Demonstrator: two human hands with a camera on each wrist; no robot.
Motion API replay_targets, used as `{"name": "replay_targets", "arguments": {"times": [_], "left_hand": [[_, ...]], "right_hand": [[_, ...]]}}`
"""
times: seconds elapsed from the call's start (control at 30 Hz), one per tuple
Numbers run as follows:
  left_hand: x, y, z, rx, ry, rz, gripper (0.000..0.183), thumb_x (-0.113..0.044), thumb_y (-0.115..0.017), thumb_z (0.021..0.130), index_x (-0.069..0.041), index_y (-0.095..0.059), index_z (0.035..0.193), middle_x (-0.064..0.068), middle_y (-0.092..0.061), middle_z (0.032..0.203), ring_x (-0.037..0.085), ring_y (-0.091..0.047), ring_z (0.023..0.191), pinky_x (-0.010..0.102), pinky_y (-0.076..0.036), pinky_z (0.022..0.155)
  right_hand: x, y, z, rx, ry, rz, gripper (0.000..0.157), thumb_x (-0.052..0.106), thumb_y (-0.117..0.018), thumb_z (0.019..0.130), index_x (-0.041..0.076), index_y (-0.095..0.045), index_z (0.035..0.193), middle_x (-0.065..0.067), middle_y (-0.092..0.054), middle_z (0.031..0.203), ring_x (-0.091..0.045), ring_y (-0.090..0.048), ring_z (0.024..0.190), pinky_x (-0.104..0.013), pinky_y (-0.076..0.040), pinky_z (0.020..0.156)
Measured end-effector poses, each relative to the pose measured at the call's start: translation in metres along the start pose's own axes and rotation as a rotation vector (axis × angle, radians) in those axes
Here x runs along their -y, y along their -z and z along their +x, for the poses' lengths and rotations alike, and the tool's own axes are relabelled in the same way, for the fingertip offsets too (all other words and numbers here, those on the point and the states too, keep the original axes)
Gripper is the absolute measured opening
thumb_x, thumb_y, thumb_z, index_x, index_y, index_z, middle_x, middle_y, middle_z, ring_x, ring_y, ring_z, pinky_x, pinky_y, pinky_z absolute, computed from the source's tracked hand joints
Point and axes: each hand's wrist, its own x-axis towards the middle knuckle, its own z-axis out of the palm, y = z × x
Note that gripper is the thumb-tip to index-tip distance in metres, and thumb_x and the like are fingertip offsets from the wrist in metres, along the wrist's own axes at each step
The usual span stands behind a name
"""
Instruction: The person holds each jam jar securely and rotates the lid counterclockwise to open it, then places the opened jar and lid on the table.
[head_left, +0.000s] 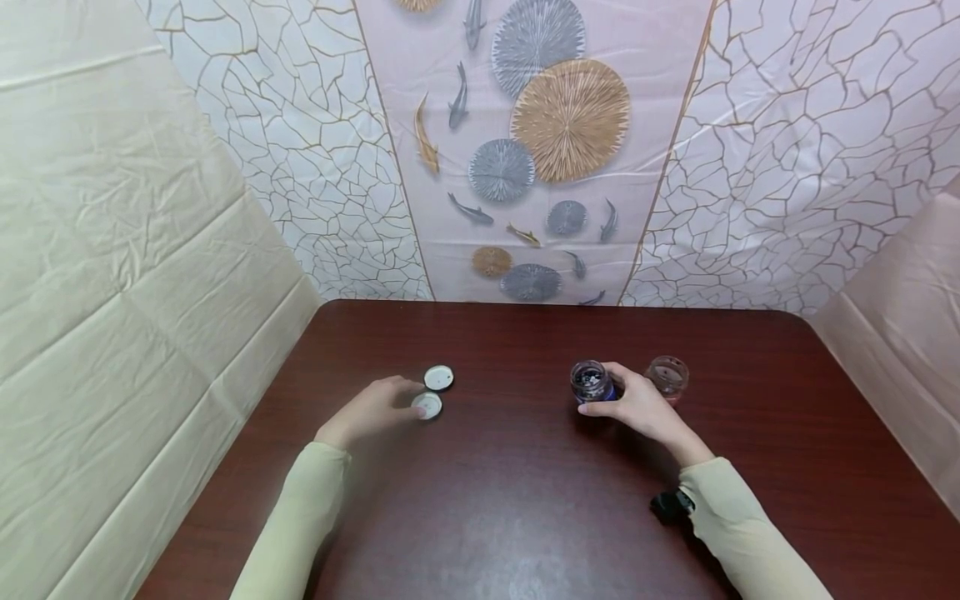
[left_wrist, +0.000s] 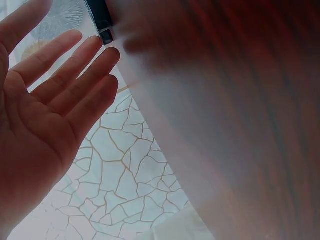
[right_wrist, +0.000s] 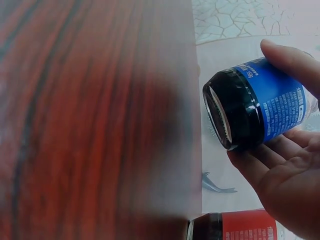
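Note:
My right hand (head_left: 633, 402) grips an uncapped glass jar (head_left: 590, 382) round its side, thumb on one side and fingers on the other. In the right wrist view the jar (right_wrist: 260, 102) shows a blue label and dark contents, its base tilted and close over the table. On the left, two round lids lie with their white insides up, a far lid (head_left: 438, 377) and a near lid (head_left: 427, 406). My left hand (head_left: 375, 410) is beside them, fingertips right at their edges. In the left wrist view its fingers (left_wrist: 75, 75) are extended, with dark lid edges (left_wrist: 100, 20) past the tips.
A second open glass jar (head_left: 667, 377), red-labelled (right_wrist: 250, 225), stands just right of my right hand. A small black object (head_left: 671, 506) sits at the right sleeve cuff. The dark wooden table (head_left: 487, 500) ends at a patterned backdrop (head_left: 525, 208).

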Motion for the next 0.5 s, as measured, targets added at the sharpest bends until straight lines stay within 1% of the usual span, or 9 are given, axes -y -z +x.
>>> {"name": "replay_targets", "arguments": {"times": [0.2, 0.5], "left_hand": [[0.0, -0.0003, 0.0001, -0.003, 0.008, -0.005, 0.049, -0.036, -0.073, 0.092, -0.011, -0.066, 0.133, 0.0, -0.068, 0.123, 0.019, -0.059, 0.12, 0.044, -0.045, 0.103], [-0.0009, 0.0018, -0.0008, 0.002, 0.005, 0.003, 0.046, -0.034, -0.073, 0.093, -0.009, -0.066, 0.132, 0.001, -0.068, 0.122, 0.02, -0.059, 0.119, 0.044, -0.045, 0.104]], "right_hand": [[0.0006, -0.0007, -0.0001, 0.019, -0.002, -0.035, 0.073, 0.039, -0.088, 0.077, 0.003, -0.057, 0.133, -0.016, -0.067, 0.123, -0.031, -0.061, 0.112, -0.045, -0.047, 0.091], [-0.0025, -0.0013, 0.0006, 0.049, -0.002, -0.036, 0.074, 0.039, -0.088, 0.077, 0.001, -0.057, 0.131, -0.016, -0.067, 0.122, -0.031, -0.061, 0.113, -0.047, -0.047, 0.094]]}}
